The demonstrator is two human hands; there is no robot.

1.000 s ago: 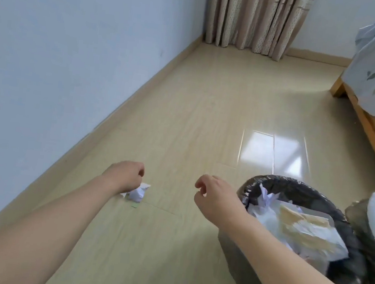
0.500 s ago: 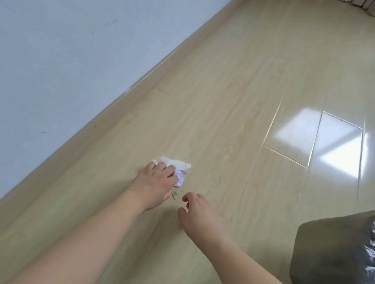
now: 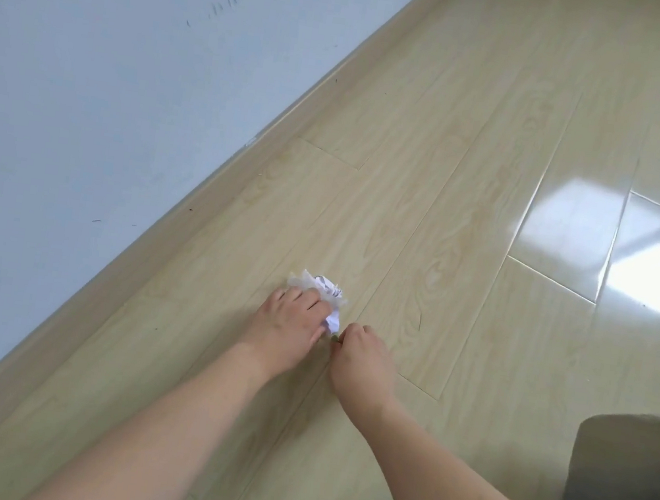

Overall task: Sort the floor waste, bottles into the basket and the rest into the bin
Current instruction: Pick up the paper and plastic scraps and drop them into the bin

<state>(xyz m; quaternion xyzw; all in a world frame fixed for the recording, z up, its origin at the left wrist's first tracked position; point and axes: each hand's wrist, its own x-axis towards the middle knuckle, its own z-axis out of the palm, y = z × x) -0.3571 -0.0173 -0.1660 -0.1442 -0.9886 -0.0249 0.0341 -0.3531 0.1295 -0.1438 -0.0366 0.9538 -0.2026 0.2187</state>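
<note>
- Fingers of your left hand [image 3: 290, 322]: curled down over a crumpled wad of white paper [image 3: 325, 291] that lies on the wooden floor [image 3: 470, 209]; part of the wad shows past the knuckles and a fold shows under the thumb side. Close them fully round the whole wad, so that no loose flap trails when you lift.
- Fingers of your right hand [image 3: 361, 353]: bunched, tips pinched together at a small greenish scrap [image 3: 334, 337] on the floor, just beside the left thumb. The scrap is too small to tell what it is, and whether it is truly gripped cannot be made out; feel for it before you raise the hand.
- Relation of the two hands: nearly touching, both low on the floor near the skirting board [image 3: 181, 227]. Judged step: gathering non-bottle waste for the bin.
- Paper wad: light and springy in all likelihood; a firm squeeze should compact it and keep it from opening in the palm.
- Scrap: if a pinch fails on the smooth, glossy boards, slide it against the wad and take both together with the left hand.
- Bin [image 3: 632, 486]: only a dark edge shows at the lower right, well apart from the hands; its opening is out of view. Carry both pieces over it before letting go, as light paper may drift wide.
- Basket and bottles: none visible here.
</note>
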